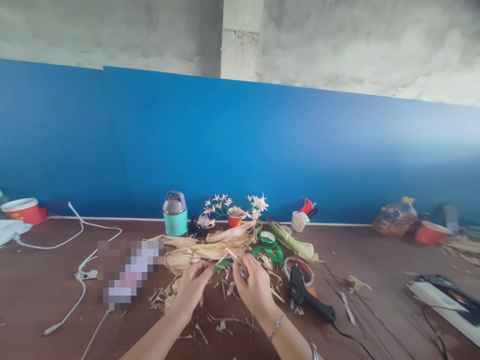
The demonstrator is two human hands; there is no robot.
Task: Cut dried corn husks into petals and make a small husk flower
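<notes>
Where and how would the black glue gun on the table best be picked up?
Probably by its handle, with the right hand coming from above on the near right side. The glue gun lies on the table with the handle slanting toward the person's right; fingers should stay clear of the cord at its end.

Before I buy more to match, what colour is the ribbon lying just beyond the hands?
The ribbon is green, best seen in the head view.

The husks [206, 251] look papery, the glue gun [305, 297] matt plastic.
</notes>
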